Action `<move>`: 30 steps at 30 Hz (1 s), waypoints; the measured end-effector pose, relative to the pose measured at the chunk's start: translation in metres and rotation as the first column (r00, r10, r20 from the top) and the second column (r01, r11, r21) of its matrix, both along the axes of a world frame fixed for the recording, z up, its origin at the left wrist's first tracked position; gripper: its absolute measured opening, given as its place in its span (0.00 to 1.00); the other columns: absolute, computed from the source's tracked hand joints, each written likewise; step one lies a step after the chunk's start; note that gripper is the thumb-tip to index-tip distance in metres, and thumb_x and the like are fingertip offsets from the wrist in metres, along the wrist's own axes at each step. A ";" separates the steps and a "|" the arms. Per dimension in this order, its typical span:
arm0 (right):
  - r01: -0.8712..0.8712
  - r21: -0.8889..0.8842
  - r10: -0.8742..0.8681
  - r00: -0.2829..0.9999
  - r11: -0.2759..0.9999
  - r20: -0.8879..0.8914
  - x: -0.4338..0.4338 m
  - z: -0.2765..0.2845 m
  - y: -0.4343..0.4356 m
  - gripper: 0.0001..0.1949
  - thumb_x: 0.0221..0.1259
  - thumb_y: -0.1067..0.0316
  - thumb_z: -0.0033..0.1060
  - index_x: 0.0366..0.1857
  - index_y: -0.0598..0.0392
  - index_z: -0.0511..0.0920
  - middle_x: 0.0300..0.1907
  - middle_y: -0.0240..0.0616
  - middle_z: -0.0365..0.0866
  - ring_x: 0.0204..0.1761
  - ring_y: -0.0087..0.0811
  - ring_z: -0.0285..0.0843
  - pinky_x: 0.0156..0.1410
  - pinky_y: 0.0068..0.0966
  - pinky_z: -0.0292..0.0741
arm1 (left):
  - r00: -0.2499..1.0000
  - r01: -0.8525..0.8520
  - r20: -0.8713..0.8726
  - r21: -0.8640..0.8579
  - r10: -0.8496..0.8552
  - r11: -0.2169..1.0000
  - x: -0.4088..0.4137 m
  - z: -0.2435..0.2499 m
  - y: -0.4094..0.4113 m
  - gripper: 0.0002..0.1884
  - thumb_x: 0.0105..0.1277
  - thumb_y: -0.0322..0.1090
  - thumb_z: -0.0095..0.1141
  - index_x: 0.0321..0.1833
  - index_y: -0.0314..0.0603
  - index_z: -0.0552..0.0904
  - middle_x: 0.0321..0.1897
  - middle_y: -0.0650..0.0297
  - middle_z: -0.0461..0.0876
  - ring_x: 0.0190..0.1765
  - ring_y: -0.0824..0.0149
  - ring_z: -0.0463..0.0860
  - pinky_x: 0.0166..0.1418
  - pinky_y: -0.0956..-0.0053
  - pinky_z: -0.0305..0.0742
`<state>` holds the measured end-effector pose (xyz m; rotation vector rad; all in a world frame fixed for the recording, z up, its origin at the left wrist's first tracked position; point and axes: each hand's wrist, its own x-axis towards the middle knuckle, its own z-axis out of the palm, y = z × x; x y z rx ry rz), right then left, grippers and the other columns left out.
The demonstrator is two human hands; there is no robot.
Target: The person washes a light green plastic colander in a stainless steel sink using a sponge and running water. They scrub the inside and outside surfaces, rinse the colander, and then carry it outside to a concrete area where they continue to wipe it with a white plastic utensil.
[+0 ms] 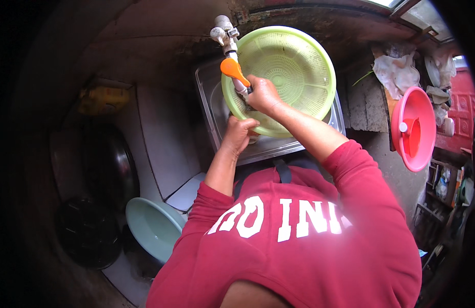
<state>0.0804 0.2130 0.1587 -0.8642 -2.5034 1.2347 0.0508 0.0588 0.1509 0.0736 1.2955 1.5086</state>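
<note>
A light green plastic colander [295, 73] is tilted over a stainless steel sink [207, 106]. My left hand [237, 134] grips the colander's near left rim, thumb on top and fingers underneath. Over the colander's left side, my right hand [265, 94] is curled beside the spout of a white tap [239, 85]. The tap's orange lever [233, 69] ends right at my right fingers. Something small and dark shows at those fingertips; whether they grip it or the lever is hidden. A small orange-brown thing below the rim, by my left thumb, is too covered to identify.
To the right, a pink plastic basin [426, 131] with a red scoop [413, 136] inside stands at a ledge's edge. A pale green basin [152, 227] leans at lower left, near a dark round lid [87, 233]. A yellow container [104, 101] lies in shadow at left.
</note>
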 end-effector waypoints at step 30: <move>-0.140 0.186 0.165 0.979 0.973 -0.124 0.064 0.013 0.020 0.37 0.41 0.73 0.77 0.64 0.46 0.77 0.67 0.48 0.71 0.63 0.51 0.75 0.69 0.39 0.72 | 0.980 -0.199 -0.018 0.068 0.200 0.978 -0.006 -0.019 0.002 0.21 0.55 0.16 0.56 0.54 0.28 0.77 0.43 0.58 0.82 0.45 0.61 0.84 0.51 0.64 0.81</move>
